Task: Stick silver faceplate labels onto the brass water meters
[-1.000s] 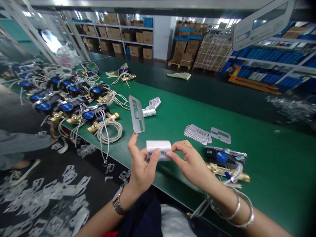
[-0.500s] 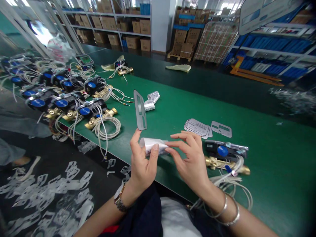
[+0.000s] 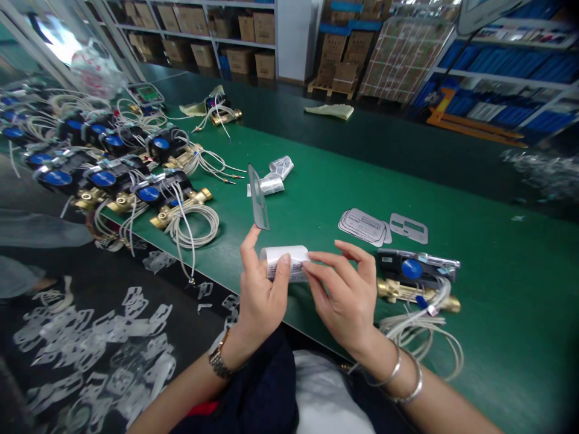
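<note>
White label roll (image 3: 295, 264), above the green bench (image 3: 312, 193): gripped by the left hand (image 3: 262, 292), grey faceplate (image 3: 255, 199) at its index fingertip. Right hand (image 3: 346, 295): fingertips pinching the roll's edge, less twisted than a moment ago; seemingly no label freed yet

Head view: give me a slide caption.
Left hand holds a printed white roll, right hand at its edge, over green table.
</note>
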A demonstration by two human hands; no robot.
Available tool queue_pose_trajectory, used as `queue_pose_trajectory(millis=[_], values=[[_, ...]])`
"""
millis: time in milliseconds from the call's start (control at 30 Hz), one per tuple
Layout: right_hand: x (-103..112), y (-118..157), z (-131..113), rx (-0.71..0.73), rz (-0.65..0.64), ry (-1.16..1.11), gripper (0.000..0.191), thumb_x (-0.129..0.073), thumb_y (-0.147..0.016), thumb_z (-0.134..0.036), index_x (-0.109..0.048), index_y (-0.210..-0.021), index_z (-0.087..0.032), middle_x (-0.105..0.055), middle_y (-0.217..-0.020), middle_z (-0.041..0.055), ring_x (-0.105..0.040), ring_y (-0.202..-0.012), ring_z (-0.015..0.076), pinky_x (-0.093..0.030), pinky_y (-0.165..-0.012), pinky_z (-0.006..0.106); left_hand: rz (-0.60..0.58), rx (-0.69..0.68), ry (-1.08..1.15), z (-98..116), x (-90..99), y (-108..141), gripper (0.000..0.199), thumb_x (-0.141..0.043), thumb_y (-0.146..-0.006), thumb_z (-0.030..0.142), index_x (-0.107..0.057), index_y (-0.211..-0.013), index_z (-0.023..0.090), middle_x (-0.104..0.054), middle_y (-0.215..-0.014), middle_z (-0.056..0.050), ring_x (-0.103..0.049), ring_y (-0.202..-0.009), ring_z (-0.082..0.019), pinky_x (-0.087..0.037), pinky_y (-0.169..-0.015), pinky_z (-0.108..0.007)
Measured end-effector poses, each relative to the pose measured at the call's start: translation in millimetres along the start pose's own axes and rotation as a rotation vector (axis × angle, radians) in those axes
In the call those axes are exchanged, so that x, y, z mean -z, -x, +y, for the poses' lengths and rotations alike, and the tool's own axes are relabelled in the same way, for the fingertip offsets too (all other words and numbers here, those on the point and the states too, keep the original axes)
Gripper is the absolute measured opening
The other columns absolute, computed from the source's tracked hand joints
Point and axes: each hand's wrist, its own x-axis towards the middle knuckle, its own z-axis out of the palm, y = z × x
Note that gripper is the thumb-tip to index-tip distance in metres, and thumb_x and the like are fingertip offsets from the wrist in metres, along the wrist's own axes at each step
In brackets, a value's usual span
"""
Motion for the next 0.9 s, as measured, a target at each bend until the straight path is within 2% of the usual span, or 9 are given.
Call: queue_pose_trajectory(millis=[133, 200, 267, 333, 433, 500, 600, 767, 900], values=[[2.8, -8.1, 8.4, -0.375, -0.04, -0.337, 0.004, -0.067, -0.097, -0.026, -0.07, -0.094, -0.025, -0.074, -0.098, 0.0054, -0.065, -0.101, 0.0254, -0.053, -0.094, 0.045, 0.041, -0.024, -0.071, -4.7, 6.1, -9.9, 0.074, -0.065, -0.101, 0.039, -0.026, -0.161, 0.022, -0.073, -0.102, -0.01, -0.069, -0.069, -0.019, -0.059, -0.068, -0.032], [4.8, -3.7, 20.4, -0.577, -0.155, -0.455, 0.013, -0.063, -0.099, -0.034, -0.068, -0.095, -0.023, -0.074, -0.094, 0.0049, -0.067, -0.087, 0.0214, -0.054, -0.081, 0.038, 0.112, -0.129, -0.147, -7.7, 14.1, -20.6, 0.076, -0.067, -0.1, 0.038, -0.025, -0.161, 0.021, -0.064, -0.135, -0.017, -0.074, -0.091, -0.022, -0.061, -0.079, -0.033], [4.9, 8.9, 32.2, -0.655, -0.353, -0.435, 0.019, -0.062, -0.098, -0.037, -0.069, -0.091, -0.021, -0.073, -0.085, 0.0031, -0.065, -0.076, 0.0192, -0.052, -0.07, 0.034, 0.147, -0.25, -0.208, -10.4, 23.1, -33.1, 0.077, -0.069, -0.098, 0.038, -0.026, -0.16, 0.021, -0.039, -0.161, -0.021, -0.069, -0.12, -0.028, -0.059, -0.096, -0.037], [2.5, 26.1, 38.4, -0.63, -0.53, -0.351, 0.017, -0.065, -0.095, -0.033, -0.071, -0.083, -0.022, -0.071, -0.075, 0.0009, -0.062, -0.073, 0.0199, -0.05, -0.068, 0.034, 0.115, -0.311, -0.23, -11.9, 30.5, -44.9, 0.077, -0.067, -0.099, 0.039, -0.023, -0.16, 0.022, -0.024, -0.169, -0.021, -0.059, -0.137, -0.031, -0.054, -0.107, -0.04], [-2.6, 47.5, 35.6, -0.584, -0.573, -0.227, 0.011, -0.07, -0.091, -0.024, -0.072, -0.08, -0.024, -0.069, -0.074, 0.0024, -0.058, -0.085, 0.0259, -0.048, -0.079, 0.041, 0.07, -0.367, -0.233, -12.7, 35.6, -59.4, 0.077, -0.066, -0.1, 0.039, -0.022, -0.16, 0.021, -0.021, -0.169, -0.021, -0.052, -0.144, -0.032, -0.052, -0.112, -0.042], [-4.2, 54.3, 31.6, -0.552, -0.551, -0.133, 0.002, -0.072, -0.09, -0.023, -0.074, -0.09, -0.024, -0.069, -0.084, 0.0066, -0.054, -0.094, 0.0302, -0.045, -0.088, 0.048, 0.05, -0.413, -0.255, -14.5, 35.3, -68.4, 0.077, -0.066, -0.099, 0.037, -0.022, -0.161, 0.022, -0.019, -0.17, -0.02, -0.047, -0.148, -0.033, -0.049, -0.115, -0.044], [-2.6, 57.2, 32.2, -0.456, -0.512, 0.043, 0.03, -0.077, -0.089, -0.027, -0.072, -0.119, -0.025, -0.064, -0.099, 0.0105, -0.05, -0.098, 0.0328, -0.045, -0.091, 0.051, -0.018, -0.451, -0.325, -22.8, 29.6, -85.1, 0.081, -0.067, -0.098, 0.034, -0.02, -0.163, 0.022, -0.026, -0.168, -0.019, -0.044, -0.15, -0.034, -0.044, -0.119, -0.048], [4.3, 62.2, 42.9, -0.385, -0.423, 0.14, 0.035, -0.077, -0.091, -0.033, -0.069, -0.122, -0.021, -0.063, -0.112, 0.013, -0.052, -0.107, 0.0348, -0.047, -0.096, 0.053, -0.227, -0.43, -0.496, -41.0, 13.3, -123.1, 0.089, -0.07, -0.094, 0.037, -0.02, -0.165, 0.017, -0.066, -0.121, -0.013, -0.068, -0.101, -0.028, -0.055, -0.097, -0.045], [12.6, 58.4, 44.6, -0.416, -0.312, 0.042, 0.027, -0.073, -0.094, -0.031, -0.069, -0.12, -0.021, -0.064, -0.119, 0.0128, -0.054, -0.115, 0.0333, -0.045, -0.102, 0.053, 0.047, -0.589, -0.51, -26.0, 9.9, -139.0, 0.065, -0.083, -0.083, 0.045, -0.062, -0.139, 0.02, -0.057, -0.121, -0.013, -0.057, -0.11, -0.028, -0.053, -0.095, -0.04]])
